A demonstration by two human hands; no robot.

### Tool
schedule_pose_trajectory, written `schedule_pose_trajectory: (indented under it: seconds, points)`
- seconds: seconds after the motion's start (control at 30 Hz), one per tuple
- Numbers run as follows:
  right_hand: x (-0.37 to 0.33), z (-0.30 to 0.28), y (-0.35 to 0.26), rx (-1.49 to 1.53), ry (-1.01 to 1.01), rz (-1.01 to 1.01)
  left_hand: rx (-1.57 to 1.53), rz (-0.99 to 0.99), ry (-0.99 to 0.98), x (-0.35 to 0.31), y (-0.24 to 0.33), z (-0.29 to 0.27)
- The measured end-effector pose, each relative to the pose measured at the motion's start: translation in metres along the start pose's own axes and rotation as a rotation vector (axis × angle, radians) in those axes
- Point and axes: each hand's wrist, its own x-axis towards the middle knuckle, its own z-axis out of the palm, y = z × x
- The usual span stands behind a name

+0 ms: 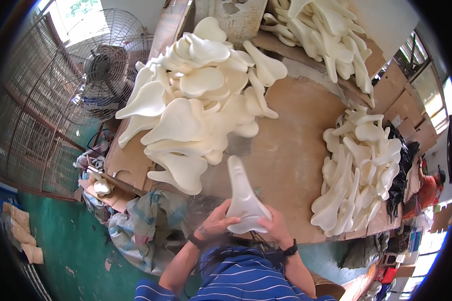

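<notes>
Held piece: a cream foam saddle-shaped piece (244, 196) is standing nearly upright over the near edge of the wooden table (291, 145), narrow nose pointing away from the person, wide end down between both hands.
Left hand: the left hand (217, 220) is gripping the wide end's left corner, fingers curled round its edge.
Right hand: the right hand (272, 227) is clasping the right corner; its thumb is probably pressing on the face, though the piece is hiding most of it.
Risk, grip: only the two lower corners are being held, so the tall nose is likely to be swinging or tipping if either hand loosens, and the piece could be dropping off the table's near edge.
Risk, material: the piece looks soft, so hard squeezing may be denting or tearing its rim.
Crowding, left: the big heap (196, 95) of like pieces is lying on the table just beyond and left of the held one, its nearest saddle overhanging; a careless sweep could be toppling it.
Crowding, right: a second pile (356, 170) is filling the table's right edge.
Far end: a third pile (326, 30) is sitting at the table's far side.
Off the table: a fan (103, 65) is standing beyond its left side, crumpled cloth (145, 220) below its near-left corner.
</notes>
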Motion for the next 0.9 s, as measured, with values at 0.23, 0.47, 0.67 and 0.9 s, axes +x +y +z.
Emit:
schedule_pose_trajectory:
  seconds: [0.23, 0.47, 0.67, 0.9]
  points:
    - [0.002, 0.001, 0.007, 0.215, -0.009, 0.0, 0.057, -0.121, 0.082, -0.02, -0.012, -0.005]
    - [-0.014, -0.007, 0.006, 0.388, -0.168, -0.08, -0.01, 0.186, 0.406, -0.017, 0.056, -0.059]
    - [-0.016, -0.023, 0.058, -0.144, 0.01, 0.118, -0.048, 0.183, 0.443, -0.01, 0.099, -0.06]
    - [0.025, 0.002, 0.171, -0.946, 0.093, 0.029, -0.07, -0.047, 0.302, -0.024, 0.078, -0.028]
